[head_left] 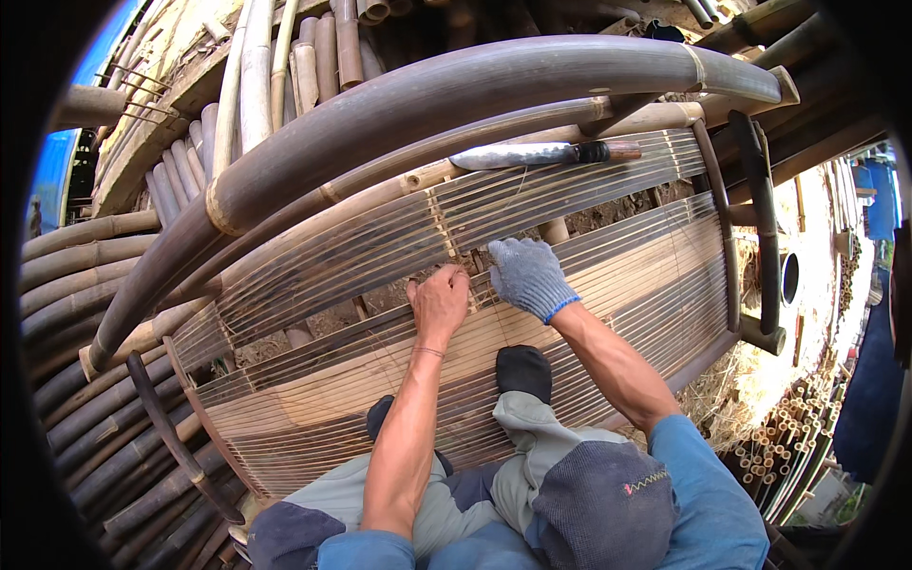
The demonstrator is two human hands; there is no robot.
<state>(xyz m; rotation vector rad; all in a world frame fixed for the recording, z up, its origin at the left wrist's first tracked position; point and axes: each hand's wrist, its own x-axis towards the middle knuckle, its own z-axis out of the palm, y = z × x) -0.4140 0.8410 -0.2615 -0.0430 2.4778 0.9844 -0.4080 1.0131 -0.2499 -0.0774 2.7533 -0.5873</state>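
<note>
While the person sits on a long bamboo seat [723,237], both hands are down near its middle, by a gap between two sets of thin strips [655,256]. The long way of the seat goes from the lower left to the upper right, and the strips and the gap run that way too. The left hand [443,296] is bare, with its fingers bent down at the gap; I cannot tell if it grips anything. The right hand [534,275], in a gray glove [521,266] with a blue edge, is just to the right, its fingers curled; what it may hold is hidden. Past the hands, a knife [541,154] lies on the far side of the seat, its blade pointing left and its handle right. Behind it, a thick dark bamboo rail [456,90] runs the long way, looking bent like a bow. A foot in a dark cover [523,372] rests on the near strips.
</note>
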